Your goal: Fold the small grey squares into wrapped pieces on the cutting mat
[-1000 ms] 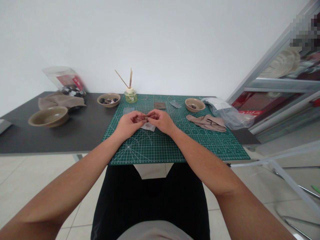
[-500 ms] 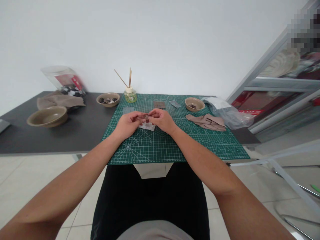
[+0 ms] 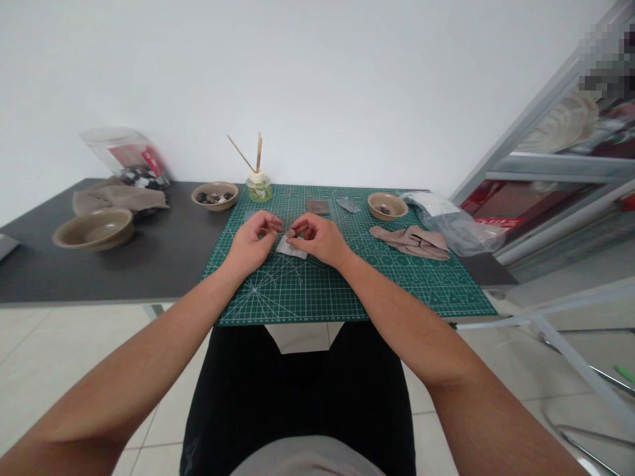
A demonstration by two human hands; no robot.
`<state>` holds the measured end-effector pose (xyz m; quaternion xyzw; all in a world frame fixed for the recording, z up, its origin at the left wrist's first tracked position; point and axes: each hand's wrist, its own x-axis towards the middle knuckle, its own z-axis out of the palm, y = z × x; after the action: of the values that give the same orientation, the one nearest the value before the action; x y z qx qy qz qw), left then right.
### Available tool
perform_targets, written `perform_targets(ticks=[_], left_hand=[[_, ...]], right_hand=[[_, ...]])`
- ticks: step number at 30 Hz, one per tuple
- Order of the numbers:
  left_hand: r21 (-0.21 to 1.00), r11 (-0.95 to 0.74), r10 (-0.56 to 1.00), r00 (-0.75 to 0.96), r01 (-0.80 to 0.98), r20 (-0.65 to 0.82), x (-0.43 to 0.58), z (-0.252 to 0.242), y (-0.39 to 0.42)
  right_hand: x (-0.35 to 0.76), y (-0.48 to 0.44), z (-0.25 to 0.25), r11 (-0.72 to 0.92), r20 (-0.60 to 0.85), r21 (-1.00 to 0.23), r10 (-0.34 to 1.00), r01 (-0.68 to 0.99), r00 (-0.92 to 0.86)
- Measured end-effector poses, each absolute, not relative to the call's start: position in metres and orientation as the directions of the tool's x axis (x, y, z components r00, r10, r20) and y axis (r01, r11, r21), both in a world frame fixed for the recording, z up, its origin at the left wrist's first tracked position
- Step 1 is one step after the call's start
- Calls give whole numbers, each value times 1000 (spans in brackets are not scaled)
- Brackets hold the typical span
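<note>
Over the green cutting mat (image 3: 317, 297), above a pale sheet (image 3: 292, 250), a small brownish piece (image 3: 290, 233) was pinched by the right hand (image 3: 323, 239); the left hand (image 3: 249, 243), fingers loosely parted, had been drawn away, leaving it held single-handed.

We logged a green mat (image 3: 317, 301) ruled with white grid lines and a radiating fan, plus a whitish sheet (image 3: 288, 249), brown square (image 3: 317, 207) and pinkish-brown cloth (image 3: 414, 243). The small pinched piece (image 3: 290, 233) read grey-brown to us. We noted tan bowls (image 3: 94, 228), a yellow-green bottle (image 3: 259, 192) with cream cap (image 3: 256, 176), dark grey table (image 3: 163, 264), black trousers (image 3: 233, 396), white wall (image 3: 317, 86).
</note>
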<state>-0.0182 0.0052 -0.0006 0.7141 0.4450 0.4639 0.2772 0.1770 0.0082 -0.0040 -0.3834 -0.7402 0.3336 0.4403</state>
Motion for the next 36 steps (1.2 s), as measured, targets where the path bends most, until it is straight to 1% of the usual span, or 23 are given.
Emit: perform_targets(ticks=[2,4,6,9,12,16,23,28,31,36], left_hand=[[734,-446,891,182,512,415,-19,1,5],[650,-450,890,243,612,386,-19,1,6],[553,-482,875,341,680,343,-17,0,7],[424,-535,844,449,730,293,-14,-4,9],[357,-529,848,464,770,256,-13,-7,9],[305,-498,866,447,811,225,-13,-5,6],[285,-452,891,415,845,184,-11,-2,4],[298,-448,893,407,843,192,-10,-2,4],[349,-448,893,392,823,222,-10,-1,4],[522,-448,894,347,726,284,-13,6,2]], right_hand=[[178,6,-1,503,403,-796,856,336,-324],[178,6,-1,500,397,-779,860,379,-320],[179,8,-1,492,386,-751,868,440,-312],[180,11,-4,508,374,-645,861,571,-344],[180,14,-7,521,358,-557,854,647,-378],[179,14,-9,521,345,-518,853,678,-392],[179,14,-12,500,348,-463,862,731,-369],[180,16,-13,518,359,-471,852,714,-382],[180,17,-11,518,361,-527,854,674,-375],[181,18,-7,459,317,-718,885,523,-341]])
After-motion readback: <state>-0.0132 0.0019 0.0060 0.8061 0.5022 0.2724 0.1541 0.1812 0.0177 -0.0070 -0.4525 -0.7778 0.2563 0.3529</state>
